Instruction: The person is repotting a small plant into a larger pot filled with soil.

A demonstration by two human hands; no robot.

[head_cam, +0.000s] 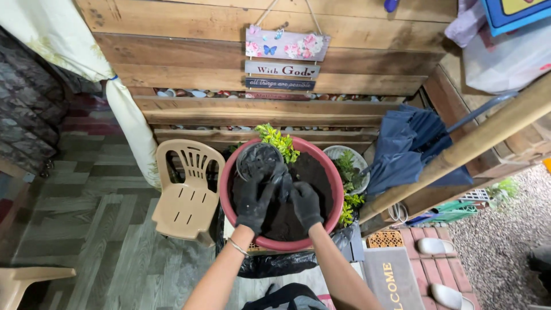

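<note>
Item: large round red-brown planter [225, 198], filled with dark soil [307, 172], standing on black plastic sheeting [270, 265] on the floor in front of a wall of wooden planks [189, 54].

Item: small black nursery pot [258, 159], at the planter's far left rim, tilted so its mouth faces up toward the camera. A leafy yellow-green plant [278, 140] stands just beside it, at the planter's back edge.

Item: left hand [252, 201], in a dark glove, wrist bracelet showing. Its fingers reach up to the lower edge of the small pot and look curled around it; the grip is judged a hold, though soil and glove share one colour (so exact contact is hard to tell).

Item: right hand [305, 204], also gloved, just beside the left, over the middle of the soil. Its fingers bend inward toward the small pot's lower right side; whether they clasp the pot or a clump of soil cannot be told.

Relation: the small pot lies ahead of both hands and slightly left, its long axis leaning away from the person; the left hand is the nearer one.

Nearby: tan plastic chair [186, 189] left of the planter; white bowl-shaped pot [361, 163] with greenery to the right; folded blue umbrella [410, 146]; bamboo pole [459, 150]; doormat [393, 278]; pale slippers [434, 247] on brick paving.
</note>
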